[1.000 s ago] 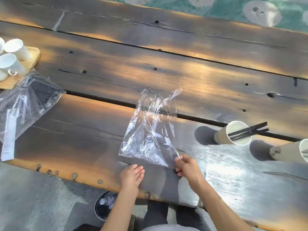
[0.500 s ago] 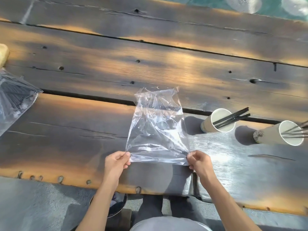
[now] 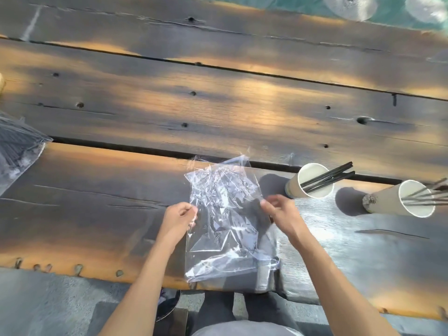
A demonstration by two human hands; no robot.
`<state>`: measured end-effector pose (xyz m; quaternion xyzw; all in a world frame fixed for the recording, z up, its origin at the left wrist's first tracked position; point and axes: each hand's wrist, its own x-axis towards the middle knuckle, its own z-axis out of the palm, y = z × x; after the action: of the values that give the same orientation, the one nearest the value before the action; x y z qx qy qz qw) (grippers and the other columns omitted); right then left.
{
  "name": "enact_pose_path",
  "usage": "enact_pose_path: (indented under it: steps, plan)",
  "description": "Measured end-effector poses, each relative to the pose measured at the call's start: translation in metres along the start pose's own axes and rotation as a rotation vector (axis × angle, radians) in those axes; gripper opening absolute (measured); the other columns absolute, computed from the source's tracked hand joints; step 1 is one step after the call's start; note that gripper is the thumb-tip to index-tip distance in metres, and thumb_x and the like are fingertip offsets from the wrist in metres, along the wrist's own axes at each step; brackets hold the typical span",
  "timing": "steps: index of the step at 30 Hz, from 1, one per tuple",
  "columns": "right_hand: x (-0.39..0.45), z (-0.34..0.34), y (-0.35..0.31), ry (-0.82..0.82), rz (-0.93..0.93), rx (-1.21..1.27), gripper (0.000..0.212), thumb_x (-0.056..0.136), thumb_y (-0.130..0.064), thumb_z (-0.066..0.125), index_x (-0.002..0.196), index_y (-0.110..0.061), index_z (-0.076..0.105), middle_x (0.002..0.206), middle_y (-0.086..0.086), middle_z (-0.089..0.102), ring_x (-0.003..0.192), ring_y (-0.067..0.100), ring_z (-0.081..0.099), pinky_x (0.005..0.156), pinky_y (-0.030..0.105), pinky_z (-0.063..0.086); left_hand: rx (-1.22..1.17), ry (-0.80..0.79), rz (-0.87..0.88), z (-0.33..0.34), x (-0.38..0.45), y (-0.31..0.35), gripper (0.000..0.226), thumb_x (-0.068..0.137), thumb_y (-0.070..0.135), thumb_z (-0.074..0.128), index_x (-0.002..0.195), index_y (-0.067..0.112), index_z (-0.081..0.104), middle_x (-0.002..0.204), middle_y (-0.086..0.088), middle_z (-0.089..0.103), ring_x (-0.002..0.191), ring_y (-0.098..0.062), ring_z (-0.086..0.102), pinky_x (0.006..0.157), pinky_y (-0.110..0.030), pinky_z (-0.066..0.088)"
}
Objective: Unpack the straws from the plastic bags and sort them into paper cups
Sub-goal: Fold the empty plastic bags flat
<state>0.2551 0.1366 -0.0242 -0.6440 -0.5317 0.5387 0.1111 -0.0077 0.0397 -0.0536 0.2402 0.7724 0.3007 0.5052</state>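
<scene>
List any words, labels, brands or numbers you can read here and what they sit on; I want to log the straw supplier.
None can be read.
Empty clear plastic bag between the left hand and right hand: no print visible.
Two beige paper cups, near and far, holding thin black straws: plain sides.
Clear plastic bag of black straws at the left edge: no label in view.
</scene>
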Motion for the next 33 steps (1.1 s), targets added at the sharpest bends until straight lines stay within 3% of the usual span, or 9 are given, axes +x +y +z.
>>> enact_pose_path:
  steps: [3, 7, 10, 15, 18, 21, 23, 27, 33]
  plan:
    - [0.026, 0.006, -0.023, 0.055, -0.036, 0.123, 0.018, 0.093, -0.027, 0.066, 0.098, -0.009, 0.069, 0.088, 0.006, 0.073, 0.077, 0.017, 0.065, 0.073, 0.032, 0.052, 0.026, -0.021, 0.004, 0.005, 0.003, 0.001, 0.015, 0.092, 0.016, 0.066, 0.079, 0.012, 0.070, 0.072, -0.001, 0.070, 0.055, -0.007, 0.059, 0.059, -0.023, 0.046]
    - [0.048, 0.013, -0.025, 0.082, 0.019, 0.228, 0.019, 0.096, -0.004, 0.058, 0.078, -0.008, 0.063, 0.064, 0.006, 0.060, 0.058, 0.018, 0.054, 0.056, 0.029, 0.046, -0.086, -0.016, -0.073, -0.001, 0.004, -0.011, 0.016, 0.088, 0.014, 0.071, 0.073, 0.011, 0.074, 0.066, 0.000, 0.068, 0.059, -0.011, 0.057, 0.061, -0.027, 0.046]
    - [0.054, 0.013, -0.013, 0.160, 0.054, 0.175, 0.019, 0.100, -0.008, 0.052, 0.082, -0.006, 0.057, 0.066, 0.007, 0.056, 0.055, 0.020, 0.051, 0.053, 0.030, 0.044, -0.203, 0.022, -0.129, -0.014, 0.002, -0.025, 0.010, 0.086, 0.011, 0.073, 0.078, 0.010, 0.078, 0.071, -0.002, 0.069, 0.069, -0.017, 0.056, 0.068, -0.035, 0.045]
    - [0.050, 0.017, 0.001, 0.200, 0.039, 0.095, 0.017, 0.101, -0.013, 0.051, 0.085, -0.007, 0.053, 0.065, 0.006, 0.054, 0.051, 0.021, 0.052, 0.048, 0.029, 0.046, -0.315, 0.040, -0.179, -0.023, -0.003, -0.037, 0.013, 0.089, 0.000, 0.067, 0.079, 0.001, 0.075, 0.071, -0.015, 0.064, 0.060, -0.022, 0.054, 0.052, -0.023, 0.048]
    - [0.045, 0.020, 0.005, 0.140, 0.046, 0.178, 0.016, 0.103, -0.008, 0.048, 0.088, -0.005, 0.053, 0.066, 0.007, 0.051, 0.050, 0.019, 0.049, 0.041, 0.022, 0.045, -0.263, -0.067, -0.168, -0.027, -0.003, -0.033, 0.009, 0.090, 0.008, 0.070, 0.097, 0.011, 0.074, 0.085, -0.014, 0.072, 0.068, -0.024, 0.063, 0.061, -0.028, 0.054]
    - [0.047, 0.020, 0.009, 0.038, 0.086, 0.178, 0.011, 0.099, -0.002, 0.052, 0.089, -0.007, 0.055, 0.069, 0.008, 0.054, 0.052, 0.018, 0.051, 0.050, 0.031, 0.047, -0.223, -0.043, -0.129, -0.030, 0.008, -0.017, 0.018, 0.093, 0.022, 0.068, 0.111, 0.023, 0.069, 0.096, -0.002, 0.076, 0.079, -0.023, 0.072, 0.074, -0.032, 0.057]
    - [0.047, 0.018, 0.008, -0.004, 0.110, 0.160, 0.003, 0.096, -0.004, 0.057, 0.098, -0.004, 0.059, 0.076, 0.010, 0.061, 0.061, 0.019, 0.057, 0.059, 0.034, 0.049, -0.147, 0.019, -0.060, -0.029, 0.017, -0.006, 0.014, 0.094, 0.021, 0.066, 0.108, 0.022, 0.071, 0.092, 0.000, 0.077, 0.077, -0.016, 0.071, 0.075, -0.026, 0.054]
    - [0.050, 0.018, -0.009, 0.033, 0.048, 0.208, 0.016, 0.099, -0.017, 0.057, 0.106, -0.002, 0.060, 0.081, 0.008, 0.065, 0.068, 0.018, 0.059, 0.064, 0.028, 0.049, -0.086, 0.013, -0.003, -0.023, 0.026, 0.007, 0.010, 0.092, 0.012, 0.067, 0.096, 0.020, 0.074, 0.087, -0.001, 0.075, 0.076, -0.014, 0.068, 0.075, -0.024, 0.051]
    - [0.063, 0.020, -0.018, 0.047, 0.004, 0.224, 0.022, 0.099, -0.011, 0.057, 0.077, -0.007, 0.058, 0.062, 0.011, 0.059, 0.059, 0.022, 0.053, 0.054, 0.029, 0.042, -0.100, -0.002, -0.034, -0.019, 0.026, 0.007, 0.007, 0.089, 0.010, 0.069, 0.084, 0.007, 0.073, 0.069, 0.000, 0.070, 0.063, -0.011, 0.061, 0.064, -0.026, 0.047]
